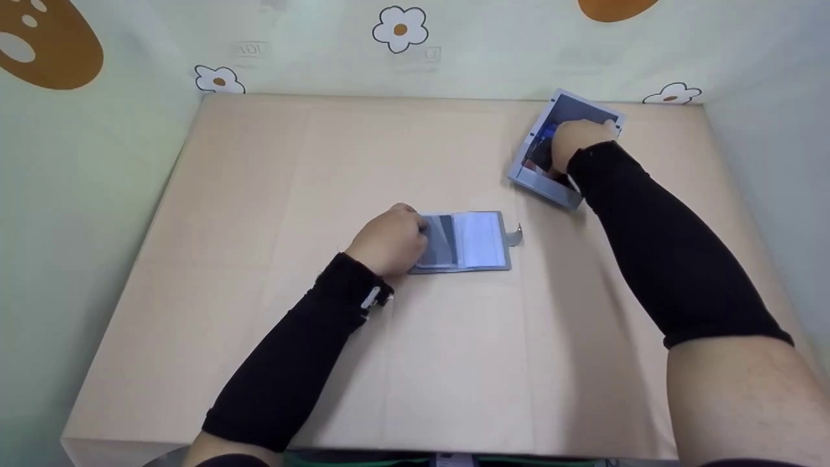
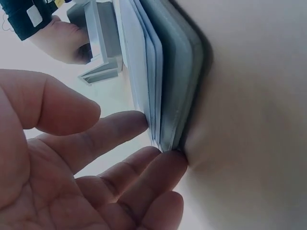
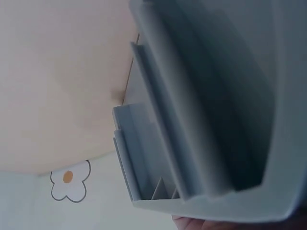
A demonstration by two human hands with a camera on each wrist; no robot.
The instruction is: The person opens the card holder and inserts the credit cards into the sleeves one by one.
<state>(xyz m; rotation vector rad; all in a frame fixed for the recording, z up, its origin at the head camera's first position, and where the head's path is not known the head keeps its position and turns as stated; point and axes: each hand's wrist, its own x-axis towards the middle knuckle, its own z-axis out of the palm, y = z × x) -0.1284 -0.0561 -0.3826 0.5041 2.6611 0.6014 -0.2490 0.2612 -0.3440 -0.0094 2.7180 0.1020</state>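
Note:
A small grey card holder [image 1: 482, 240] lies open on the table, its clear sleeves showing and a strap sticking out at the right. My left hand [image 1: 392, 239] rests at its left edge. In the left wrist view, fingertips [image 2: 165, 163] touch the sleeve and cover edges while the thumb [image 2: 67, 110] stays apart from them. My right hand [image 1: 577, 144] reaches down into a grey box [image 1: 548, 188] at the back right. Its fingers are hidden inside, among blue and dark items [image 1: 541, 146]; I cannot tell what they hold.
A beige cloth covers the table [image 1: 259, 194]. Pale walls with flower prints [image 1: 400, 30] close it in at the back and sides. The box wall [image 3: 192, 120] fills much of the right wrist view.

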